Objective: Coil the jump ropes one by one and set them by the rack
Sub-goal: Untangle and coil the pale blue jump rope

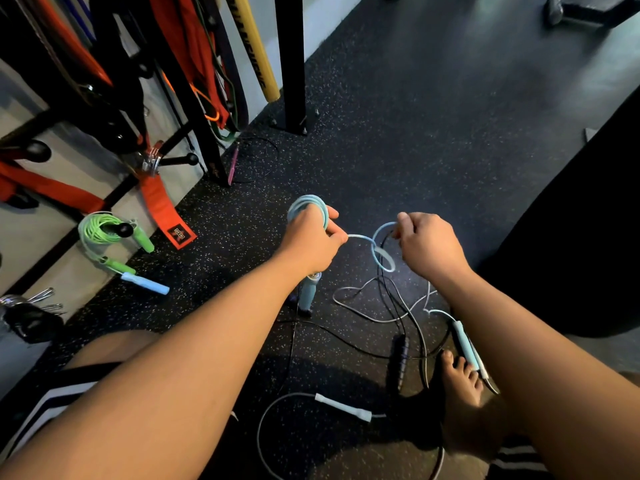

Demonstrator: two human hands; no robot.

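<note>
The light blue jump rope (360, 238) is being coiled above the floor (450, 133). Its finished turns (308, 202) are gripped in the left hand (311, 237), with the fingers curled around the bundle so that the turns do not fall apart. One handle (307, 292) hangs below this hand. The free part of the rope is pinched by the right hand (429, 247) between thumb and fingertips. A small loop is seen between the two hands, probably because the rope is being guided into the next turn. The other handle (465, 344) lies on the floor beside the bare foot (460, 375), so much rope is judged to remain. A green jump rope (91, 233), coiled, is set by the rack (194, 112), near the wall. A black rope (400, 362) and a white rope (343, 407) lie loose on the floor, crossing the blue one, which may disturb the pulling.
</note>
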